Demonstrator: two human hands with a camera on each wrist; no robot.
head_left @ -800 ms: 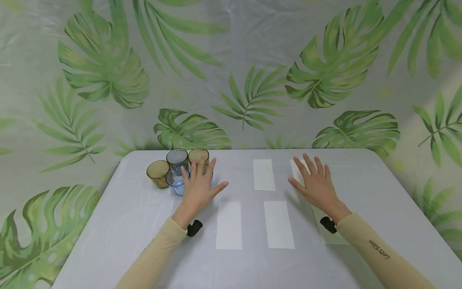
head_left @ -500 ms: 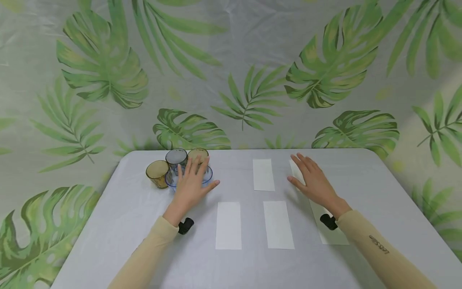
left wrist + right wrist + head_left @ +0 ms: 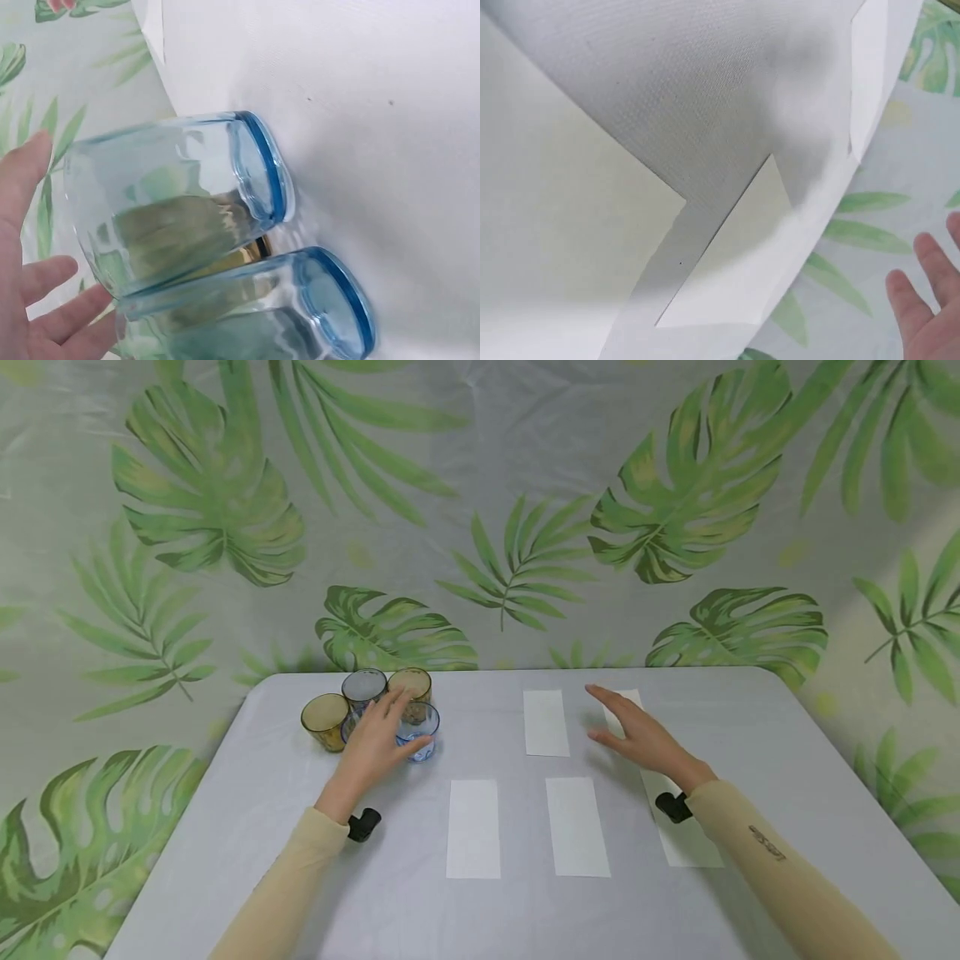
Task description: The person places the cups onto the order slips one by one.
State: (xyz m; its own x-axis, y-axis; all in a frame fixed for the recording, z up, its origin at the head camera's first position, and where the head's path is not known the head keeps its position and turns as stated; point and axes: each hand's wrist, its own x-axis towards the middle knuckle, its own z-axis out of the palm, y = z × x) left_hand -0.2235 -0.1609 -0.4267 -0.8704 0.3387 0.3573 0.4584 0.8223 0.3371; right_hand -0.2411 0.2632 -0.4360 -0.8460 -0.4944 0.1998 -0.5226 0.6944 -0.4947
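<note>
My left hand [image 3: 367,747] hovers over the front of a cluster of glasses with its fingers spread loosely and holds nothing. Beside its thumb stands a clear blue glass [image 3: 422,727]; a second blue glass [image 3: 247,322] is mostly hidden behind the hand in the head view. Around them stand an amber glass [image 3: 325,727] at left, a grey glass [image 3: 363,685] behind, and another amber glass [image 3: 411,682] at back right. My right hand [image 3: 645,739] is held over the right side, thumb apart from the fingers, with nothing in it; a white paper card [image 3: 626,697] lies partly hidden beneath it.
More white cards lie flat on the white-covered table [image 3: 517,918]: one at the back middle [image 3: 546,723], and a front row with a left card [image 3: 473,831], a middle card [image 3: 578,828] and a right card [image 3: 686,839]. A leaf-patterned cloth [image 3: 525,460] hangs behind.
My left hand has drifted left, uncovering the right blue glass and covering more of the left one. The right hand has turned more side-on, its fingers closer together.
</note>
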